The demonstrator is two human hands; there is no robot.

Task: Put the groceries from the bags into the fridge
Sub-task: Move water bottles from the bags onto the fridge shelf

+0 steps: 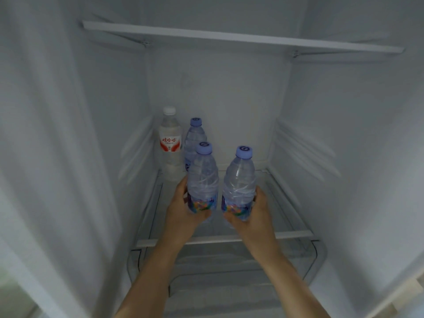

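Holding two bottles (pixel 202 180) inside fridge (pixel 229 88).

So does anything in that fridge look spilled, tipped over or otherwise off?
Nothing stands out. The white-capped bottle and a blue-capped bottle stand upright at the back left of the glass shelf. The left hand and right hand each hold another bottle upright, caps on. No spill shows.

Two bare forearms, no sleeves in view. Left hand (pixel 183 210) and right hand (pixel 254 214): no gloves, rings, watch or bands visible on either.
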